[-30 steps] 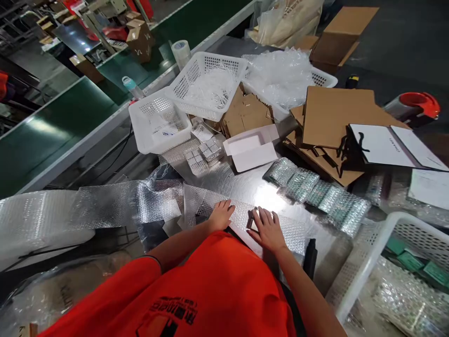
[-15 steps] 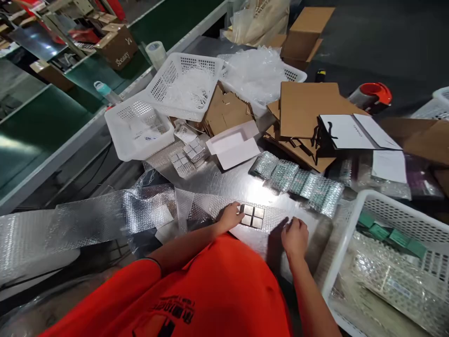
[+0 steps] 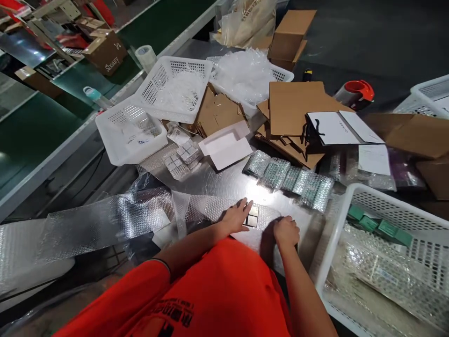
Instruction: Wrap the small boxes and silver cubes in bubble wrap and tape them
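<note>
Head camera: my left hand [image 3: 236,217] lies open, fingers spread, holding nothing, just beside small square packets [image 3: 251,217] on foil bubble wrap [image 3: 210,208]. My right hand [image 3: 286,232] curls on the wrap, its hold unclear. One careless nudge could knock the packets out of line.
</note>
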`<state>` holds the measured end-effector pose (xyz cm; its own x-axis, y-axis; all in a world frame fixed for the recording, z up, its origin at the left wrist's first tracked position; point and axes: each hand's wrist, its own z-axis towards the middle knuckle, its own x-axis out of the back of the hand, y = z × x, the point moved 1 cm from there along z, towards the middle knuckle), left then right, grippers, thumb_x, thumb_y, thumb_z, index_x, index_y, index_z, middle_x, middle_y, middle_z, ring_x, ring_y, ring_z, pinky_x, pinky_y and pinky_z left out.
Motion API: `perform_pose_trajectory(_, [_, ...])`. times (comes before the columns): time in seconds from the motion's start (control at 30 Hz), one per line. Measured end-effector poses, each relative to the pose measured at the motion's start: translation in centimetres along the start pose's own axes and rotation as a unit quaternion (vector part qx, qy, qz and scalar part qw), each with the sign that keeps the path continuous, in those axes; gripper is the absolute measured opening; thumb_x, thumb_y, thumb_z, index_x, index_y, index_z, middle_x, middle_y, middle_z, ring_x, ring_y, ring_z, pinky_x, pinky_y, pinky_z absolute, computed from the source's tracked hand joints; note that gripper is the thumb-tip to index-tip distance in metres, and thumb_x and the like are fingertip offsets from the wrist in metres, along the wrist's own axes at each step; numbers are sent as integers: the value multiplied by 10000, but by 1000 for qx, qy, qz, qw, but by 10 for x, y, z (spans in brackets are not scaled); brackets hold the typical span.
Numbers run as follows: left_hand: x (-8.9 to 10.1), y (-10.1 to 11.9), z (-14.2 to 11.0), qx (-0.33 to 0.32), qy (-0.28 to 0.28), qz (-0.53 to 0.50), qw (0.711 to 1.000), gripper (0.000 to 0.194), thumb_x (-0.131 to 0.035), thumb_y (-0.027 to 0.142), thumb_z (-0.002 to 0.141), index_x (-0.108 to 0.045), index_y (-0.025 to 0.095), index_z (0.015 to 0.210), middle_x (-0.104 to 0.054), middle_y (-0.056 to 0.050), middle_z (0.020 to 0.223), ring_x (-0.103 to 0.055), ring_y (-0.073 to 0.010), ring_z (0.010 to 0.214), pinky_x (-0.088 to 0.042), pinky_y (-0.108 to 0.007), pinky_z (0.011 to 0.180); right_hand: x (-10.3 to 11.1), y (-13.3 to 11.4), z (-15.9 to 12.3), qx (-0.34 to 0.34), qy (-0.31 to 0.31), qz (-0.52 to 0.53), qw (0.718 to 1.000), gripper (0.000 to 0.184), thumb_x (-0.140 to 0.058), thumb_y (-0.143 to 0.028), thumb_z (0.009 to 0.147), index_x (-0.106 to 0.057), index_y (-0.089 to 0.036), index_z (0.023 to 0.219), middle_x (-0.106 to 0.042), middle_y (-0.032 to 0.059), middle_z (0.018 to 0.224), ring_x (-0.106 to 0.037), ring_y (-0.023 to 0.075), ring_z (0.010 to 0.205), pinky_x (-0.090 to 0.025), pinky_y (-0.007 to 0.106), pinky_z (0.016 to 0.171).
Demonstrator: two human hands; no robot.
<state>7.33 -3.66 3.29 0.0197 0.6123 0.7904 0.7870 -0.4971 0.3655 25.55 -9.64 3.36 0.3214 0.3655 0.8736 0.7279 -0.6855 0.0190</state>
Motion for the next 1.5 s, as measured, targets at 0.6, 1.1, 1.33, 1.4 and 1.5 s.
perform_pose_trajectory(0.6, [-7,-6,14,-19,-6,-21,1000,666,-768,218,772,-516,193,1388,-500,-145,1447,-631,-298,1140,-521,-364,961,-2,-41,-26,226,-49,425,875,520,-464,-757,760,-502,-254,636,-562,14,589,-513,192,594,-383,314,601])
perform_pose_trajectory(1.1, [-11,-39,5,169,74,-320,929,534,-591,53,762,-563,125,1291,-602,-149,1326,-601,-224,1182,-487,-334,1007,-26,-66,-20,201,-71,388,897,522,-398,-755,787,-481,-263,633,-592,19,595,-549,203,609,-430,322,607])
perform_pose_trajectory(1.33, [-8,-28,13,242,41,-357,901,298,-486,261,945,-732,136,831,-722,-59,796,-652,-160,773,-459,-230,699,-26,-80,-30,146,-65,257,953,247,-467,-397,911,-557,-237,746,-666,46,757,-601,203,698,-341,289,602])
perform_pose_trajectory(1.4, [-5,-24,12,246,42,-352,902,332,-495,288,950,-745,134,794,-717,-60,761,-640,-161,754,-436,-232,681,-26,-86,-35,130,-65,220,965,225,-453,-334,941,-596,-221,809,-683,74,799,-623,217,730,-338,296,614])
perform_pose_trajectory(1.5, [-1,-18,11,249,44,-345,904,355,-530,345,946,-766,126,797,-710,-66,729,-627,-170,747,-408,-242,663,-26,-94,-42,124,-61,180,974,231,-415,-220,953,-640,-170,935,-706,143,903,-657,259,836,-379,321,678])
